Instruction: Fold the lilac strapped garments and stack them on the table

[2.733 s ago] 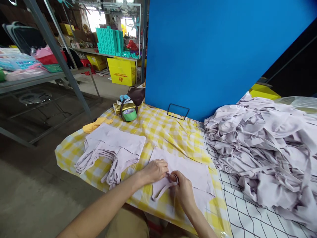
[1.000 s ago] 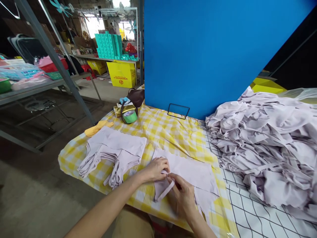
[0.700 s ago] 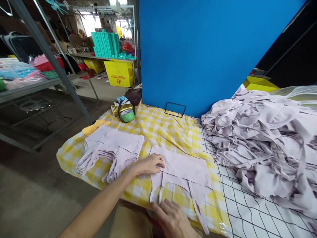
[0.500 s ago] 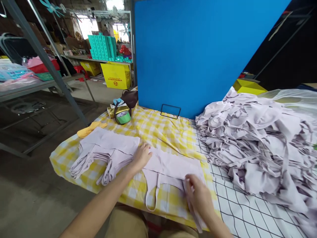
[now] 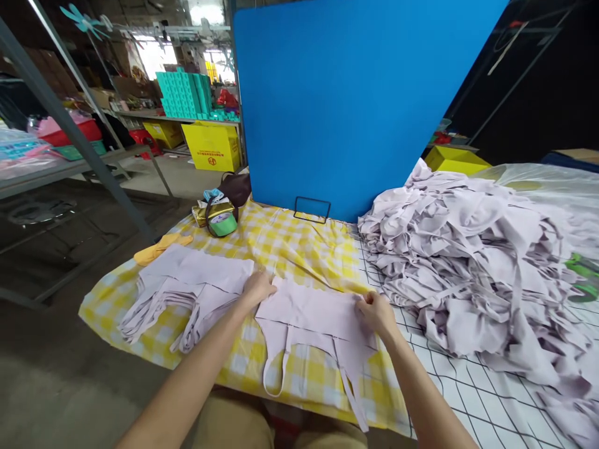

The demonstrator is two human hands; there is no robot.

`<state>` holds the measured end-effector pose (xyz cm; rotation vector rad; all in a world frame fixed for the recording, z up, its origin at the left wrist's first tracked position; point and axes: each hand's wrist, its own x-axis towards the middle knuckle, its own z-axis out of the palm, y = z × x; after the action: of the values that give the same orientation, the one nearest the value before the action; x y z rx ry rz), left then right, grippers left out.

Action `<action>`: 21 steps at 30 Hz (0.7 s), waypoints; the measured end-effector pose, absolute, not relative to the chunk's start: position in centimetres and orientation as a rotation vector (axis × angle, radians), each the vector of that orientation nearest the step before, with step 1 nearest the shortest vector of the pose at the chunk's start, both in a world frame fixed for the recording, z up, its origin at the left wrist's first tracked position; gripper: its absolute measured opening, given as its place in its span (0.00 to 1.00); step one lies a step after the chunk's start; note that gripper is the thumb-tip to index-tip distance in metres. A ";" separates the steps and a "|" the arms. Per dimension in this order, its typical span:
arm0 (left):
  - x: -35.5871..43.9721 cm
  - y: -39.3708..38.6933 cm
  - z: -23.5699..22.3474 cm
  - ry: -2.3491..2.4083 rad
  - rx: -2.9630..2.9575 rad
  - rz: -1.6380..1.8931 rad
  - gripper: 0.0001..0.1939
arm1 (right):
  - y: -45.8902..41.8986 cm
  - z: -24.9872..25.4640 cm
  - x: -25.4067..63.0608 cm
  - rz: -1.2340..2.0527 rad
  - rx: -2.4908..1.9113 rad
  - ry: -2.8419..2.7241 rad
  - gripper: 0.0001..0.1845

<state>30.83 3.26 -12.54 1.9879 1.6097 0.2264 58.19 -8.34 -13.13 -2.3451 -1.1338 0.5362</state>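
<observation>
The lilac camisole (image 5: 318, 312) lies flat on the cloth-covered desk (image 5: 318, 252), beside the camisole stack (image 5: 196, 268). The left hand (image 5: 259, 288) and right hand (image 5: 377, 310) appear to pinch its far corners, each grip narrow. Uneven pulling could skew the hem; the hanging straps (image 5: 354, 393) might twist or fold underneath.

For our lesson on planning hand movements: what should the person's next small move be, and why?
Probably lift the spread garment by its far corners toward the stack: the left hand and right hand are at those corners, and similar garments are layered alongside.
</observation>
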 end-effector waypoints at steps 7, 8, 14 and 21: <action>30.3 2.6 -11.6 1.272 1.869 0.559 0.10 | -10.4 -9.7 59.6 0.862 -2.024 -1.171 0.13; 30.1 2.6 -11.0 1.219 1.851 0.594 0.10 | -10.8 -8.7 59.8 0.905 -1.971 -1.179 0.16; 29.1 3.2 -5.6 0.802 1.598 0.868 0.11 | -12.1 -1.2 60.6 0.980 -1.706 -1.152 0.22; 29.0 4.6 1.8 0.651 1.654 0.935 0.19 | -11.4 6.8 60.4 0.751 -1.680 -1.122 0.22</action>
<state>29.03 4.60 1.78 1.6537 0.6511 0.9349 60.42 -11.36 6.77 -1.6797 -1.1216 0.7508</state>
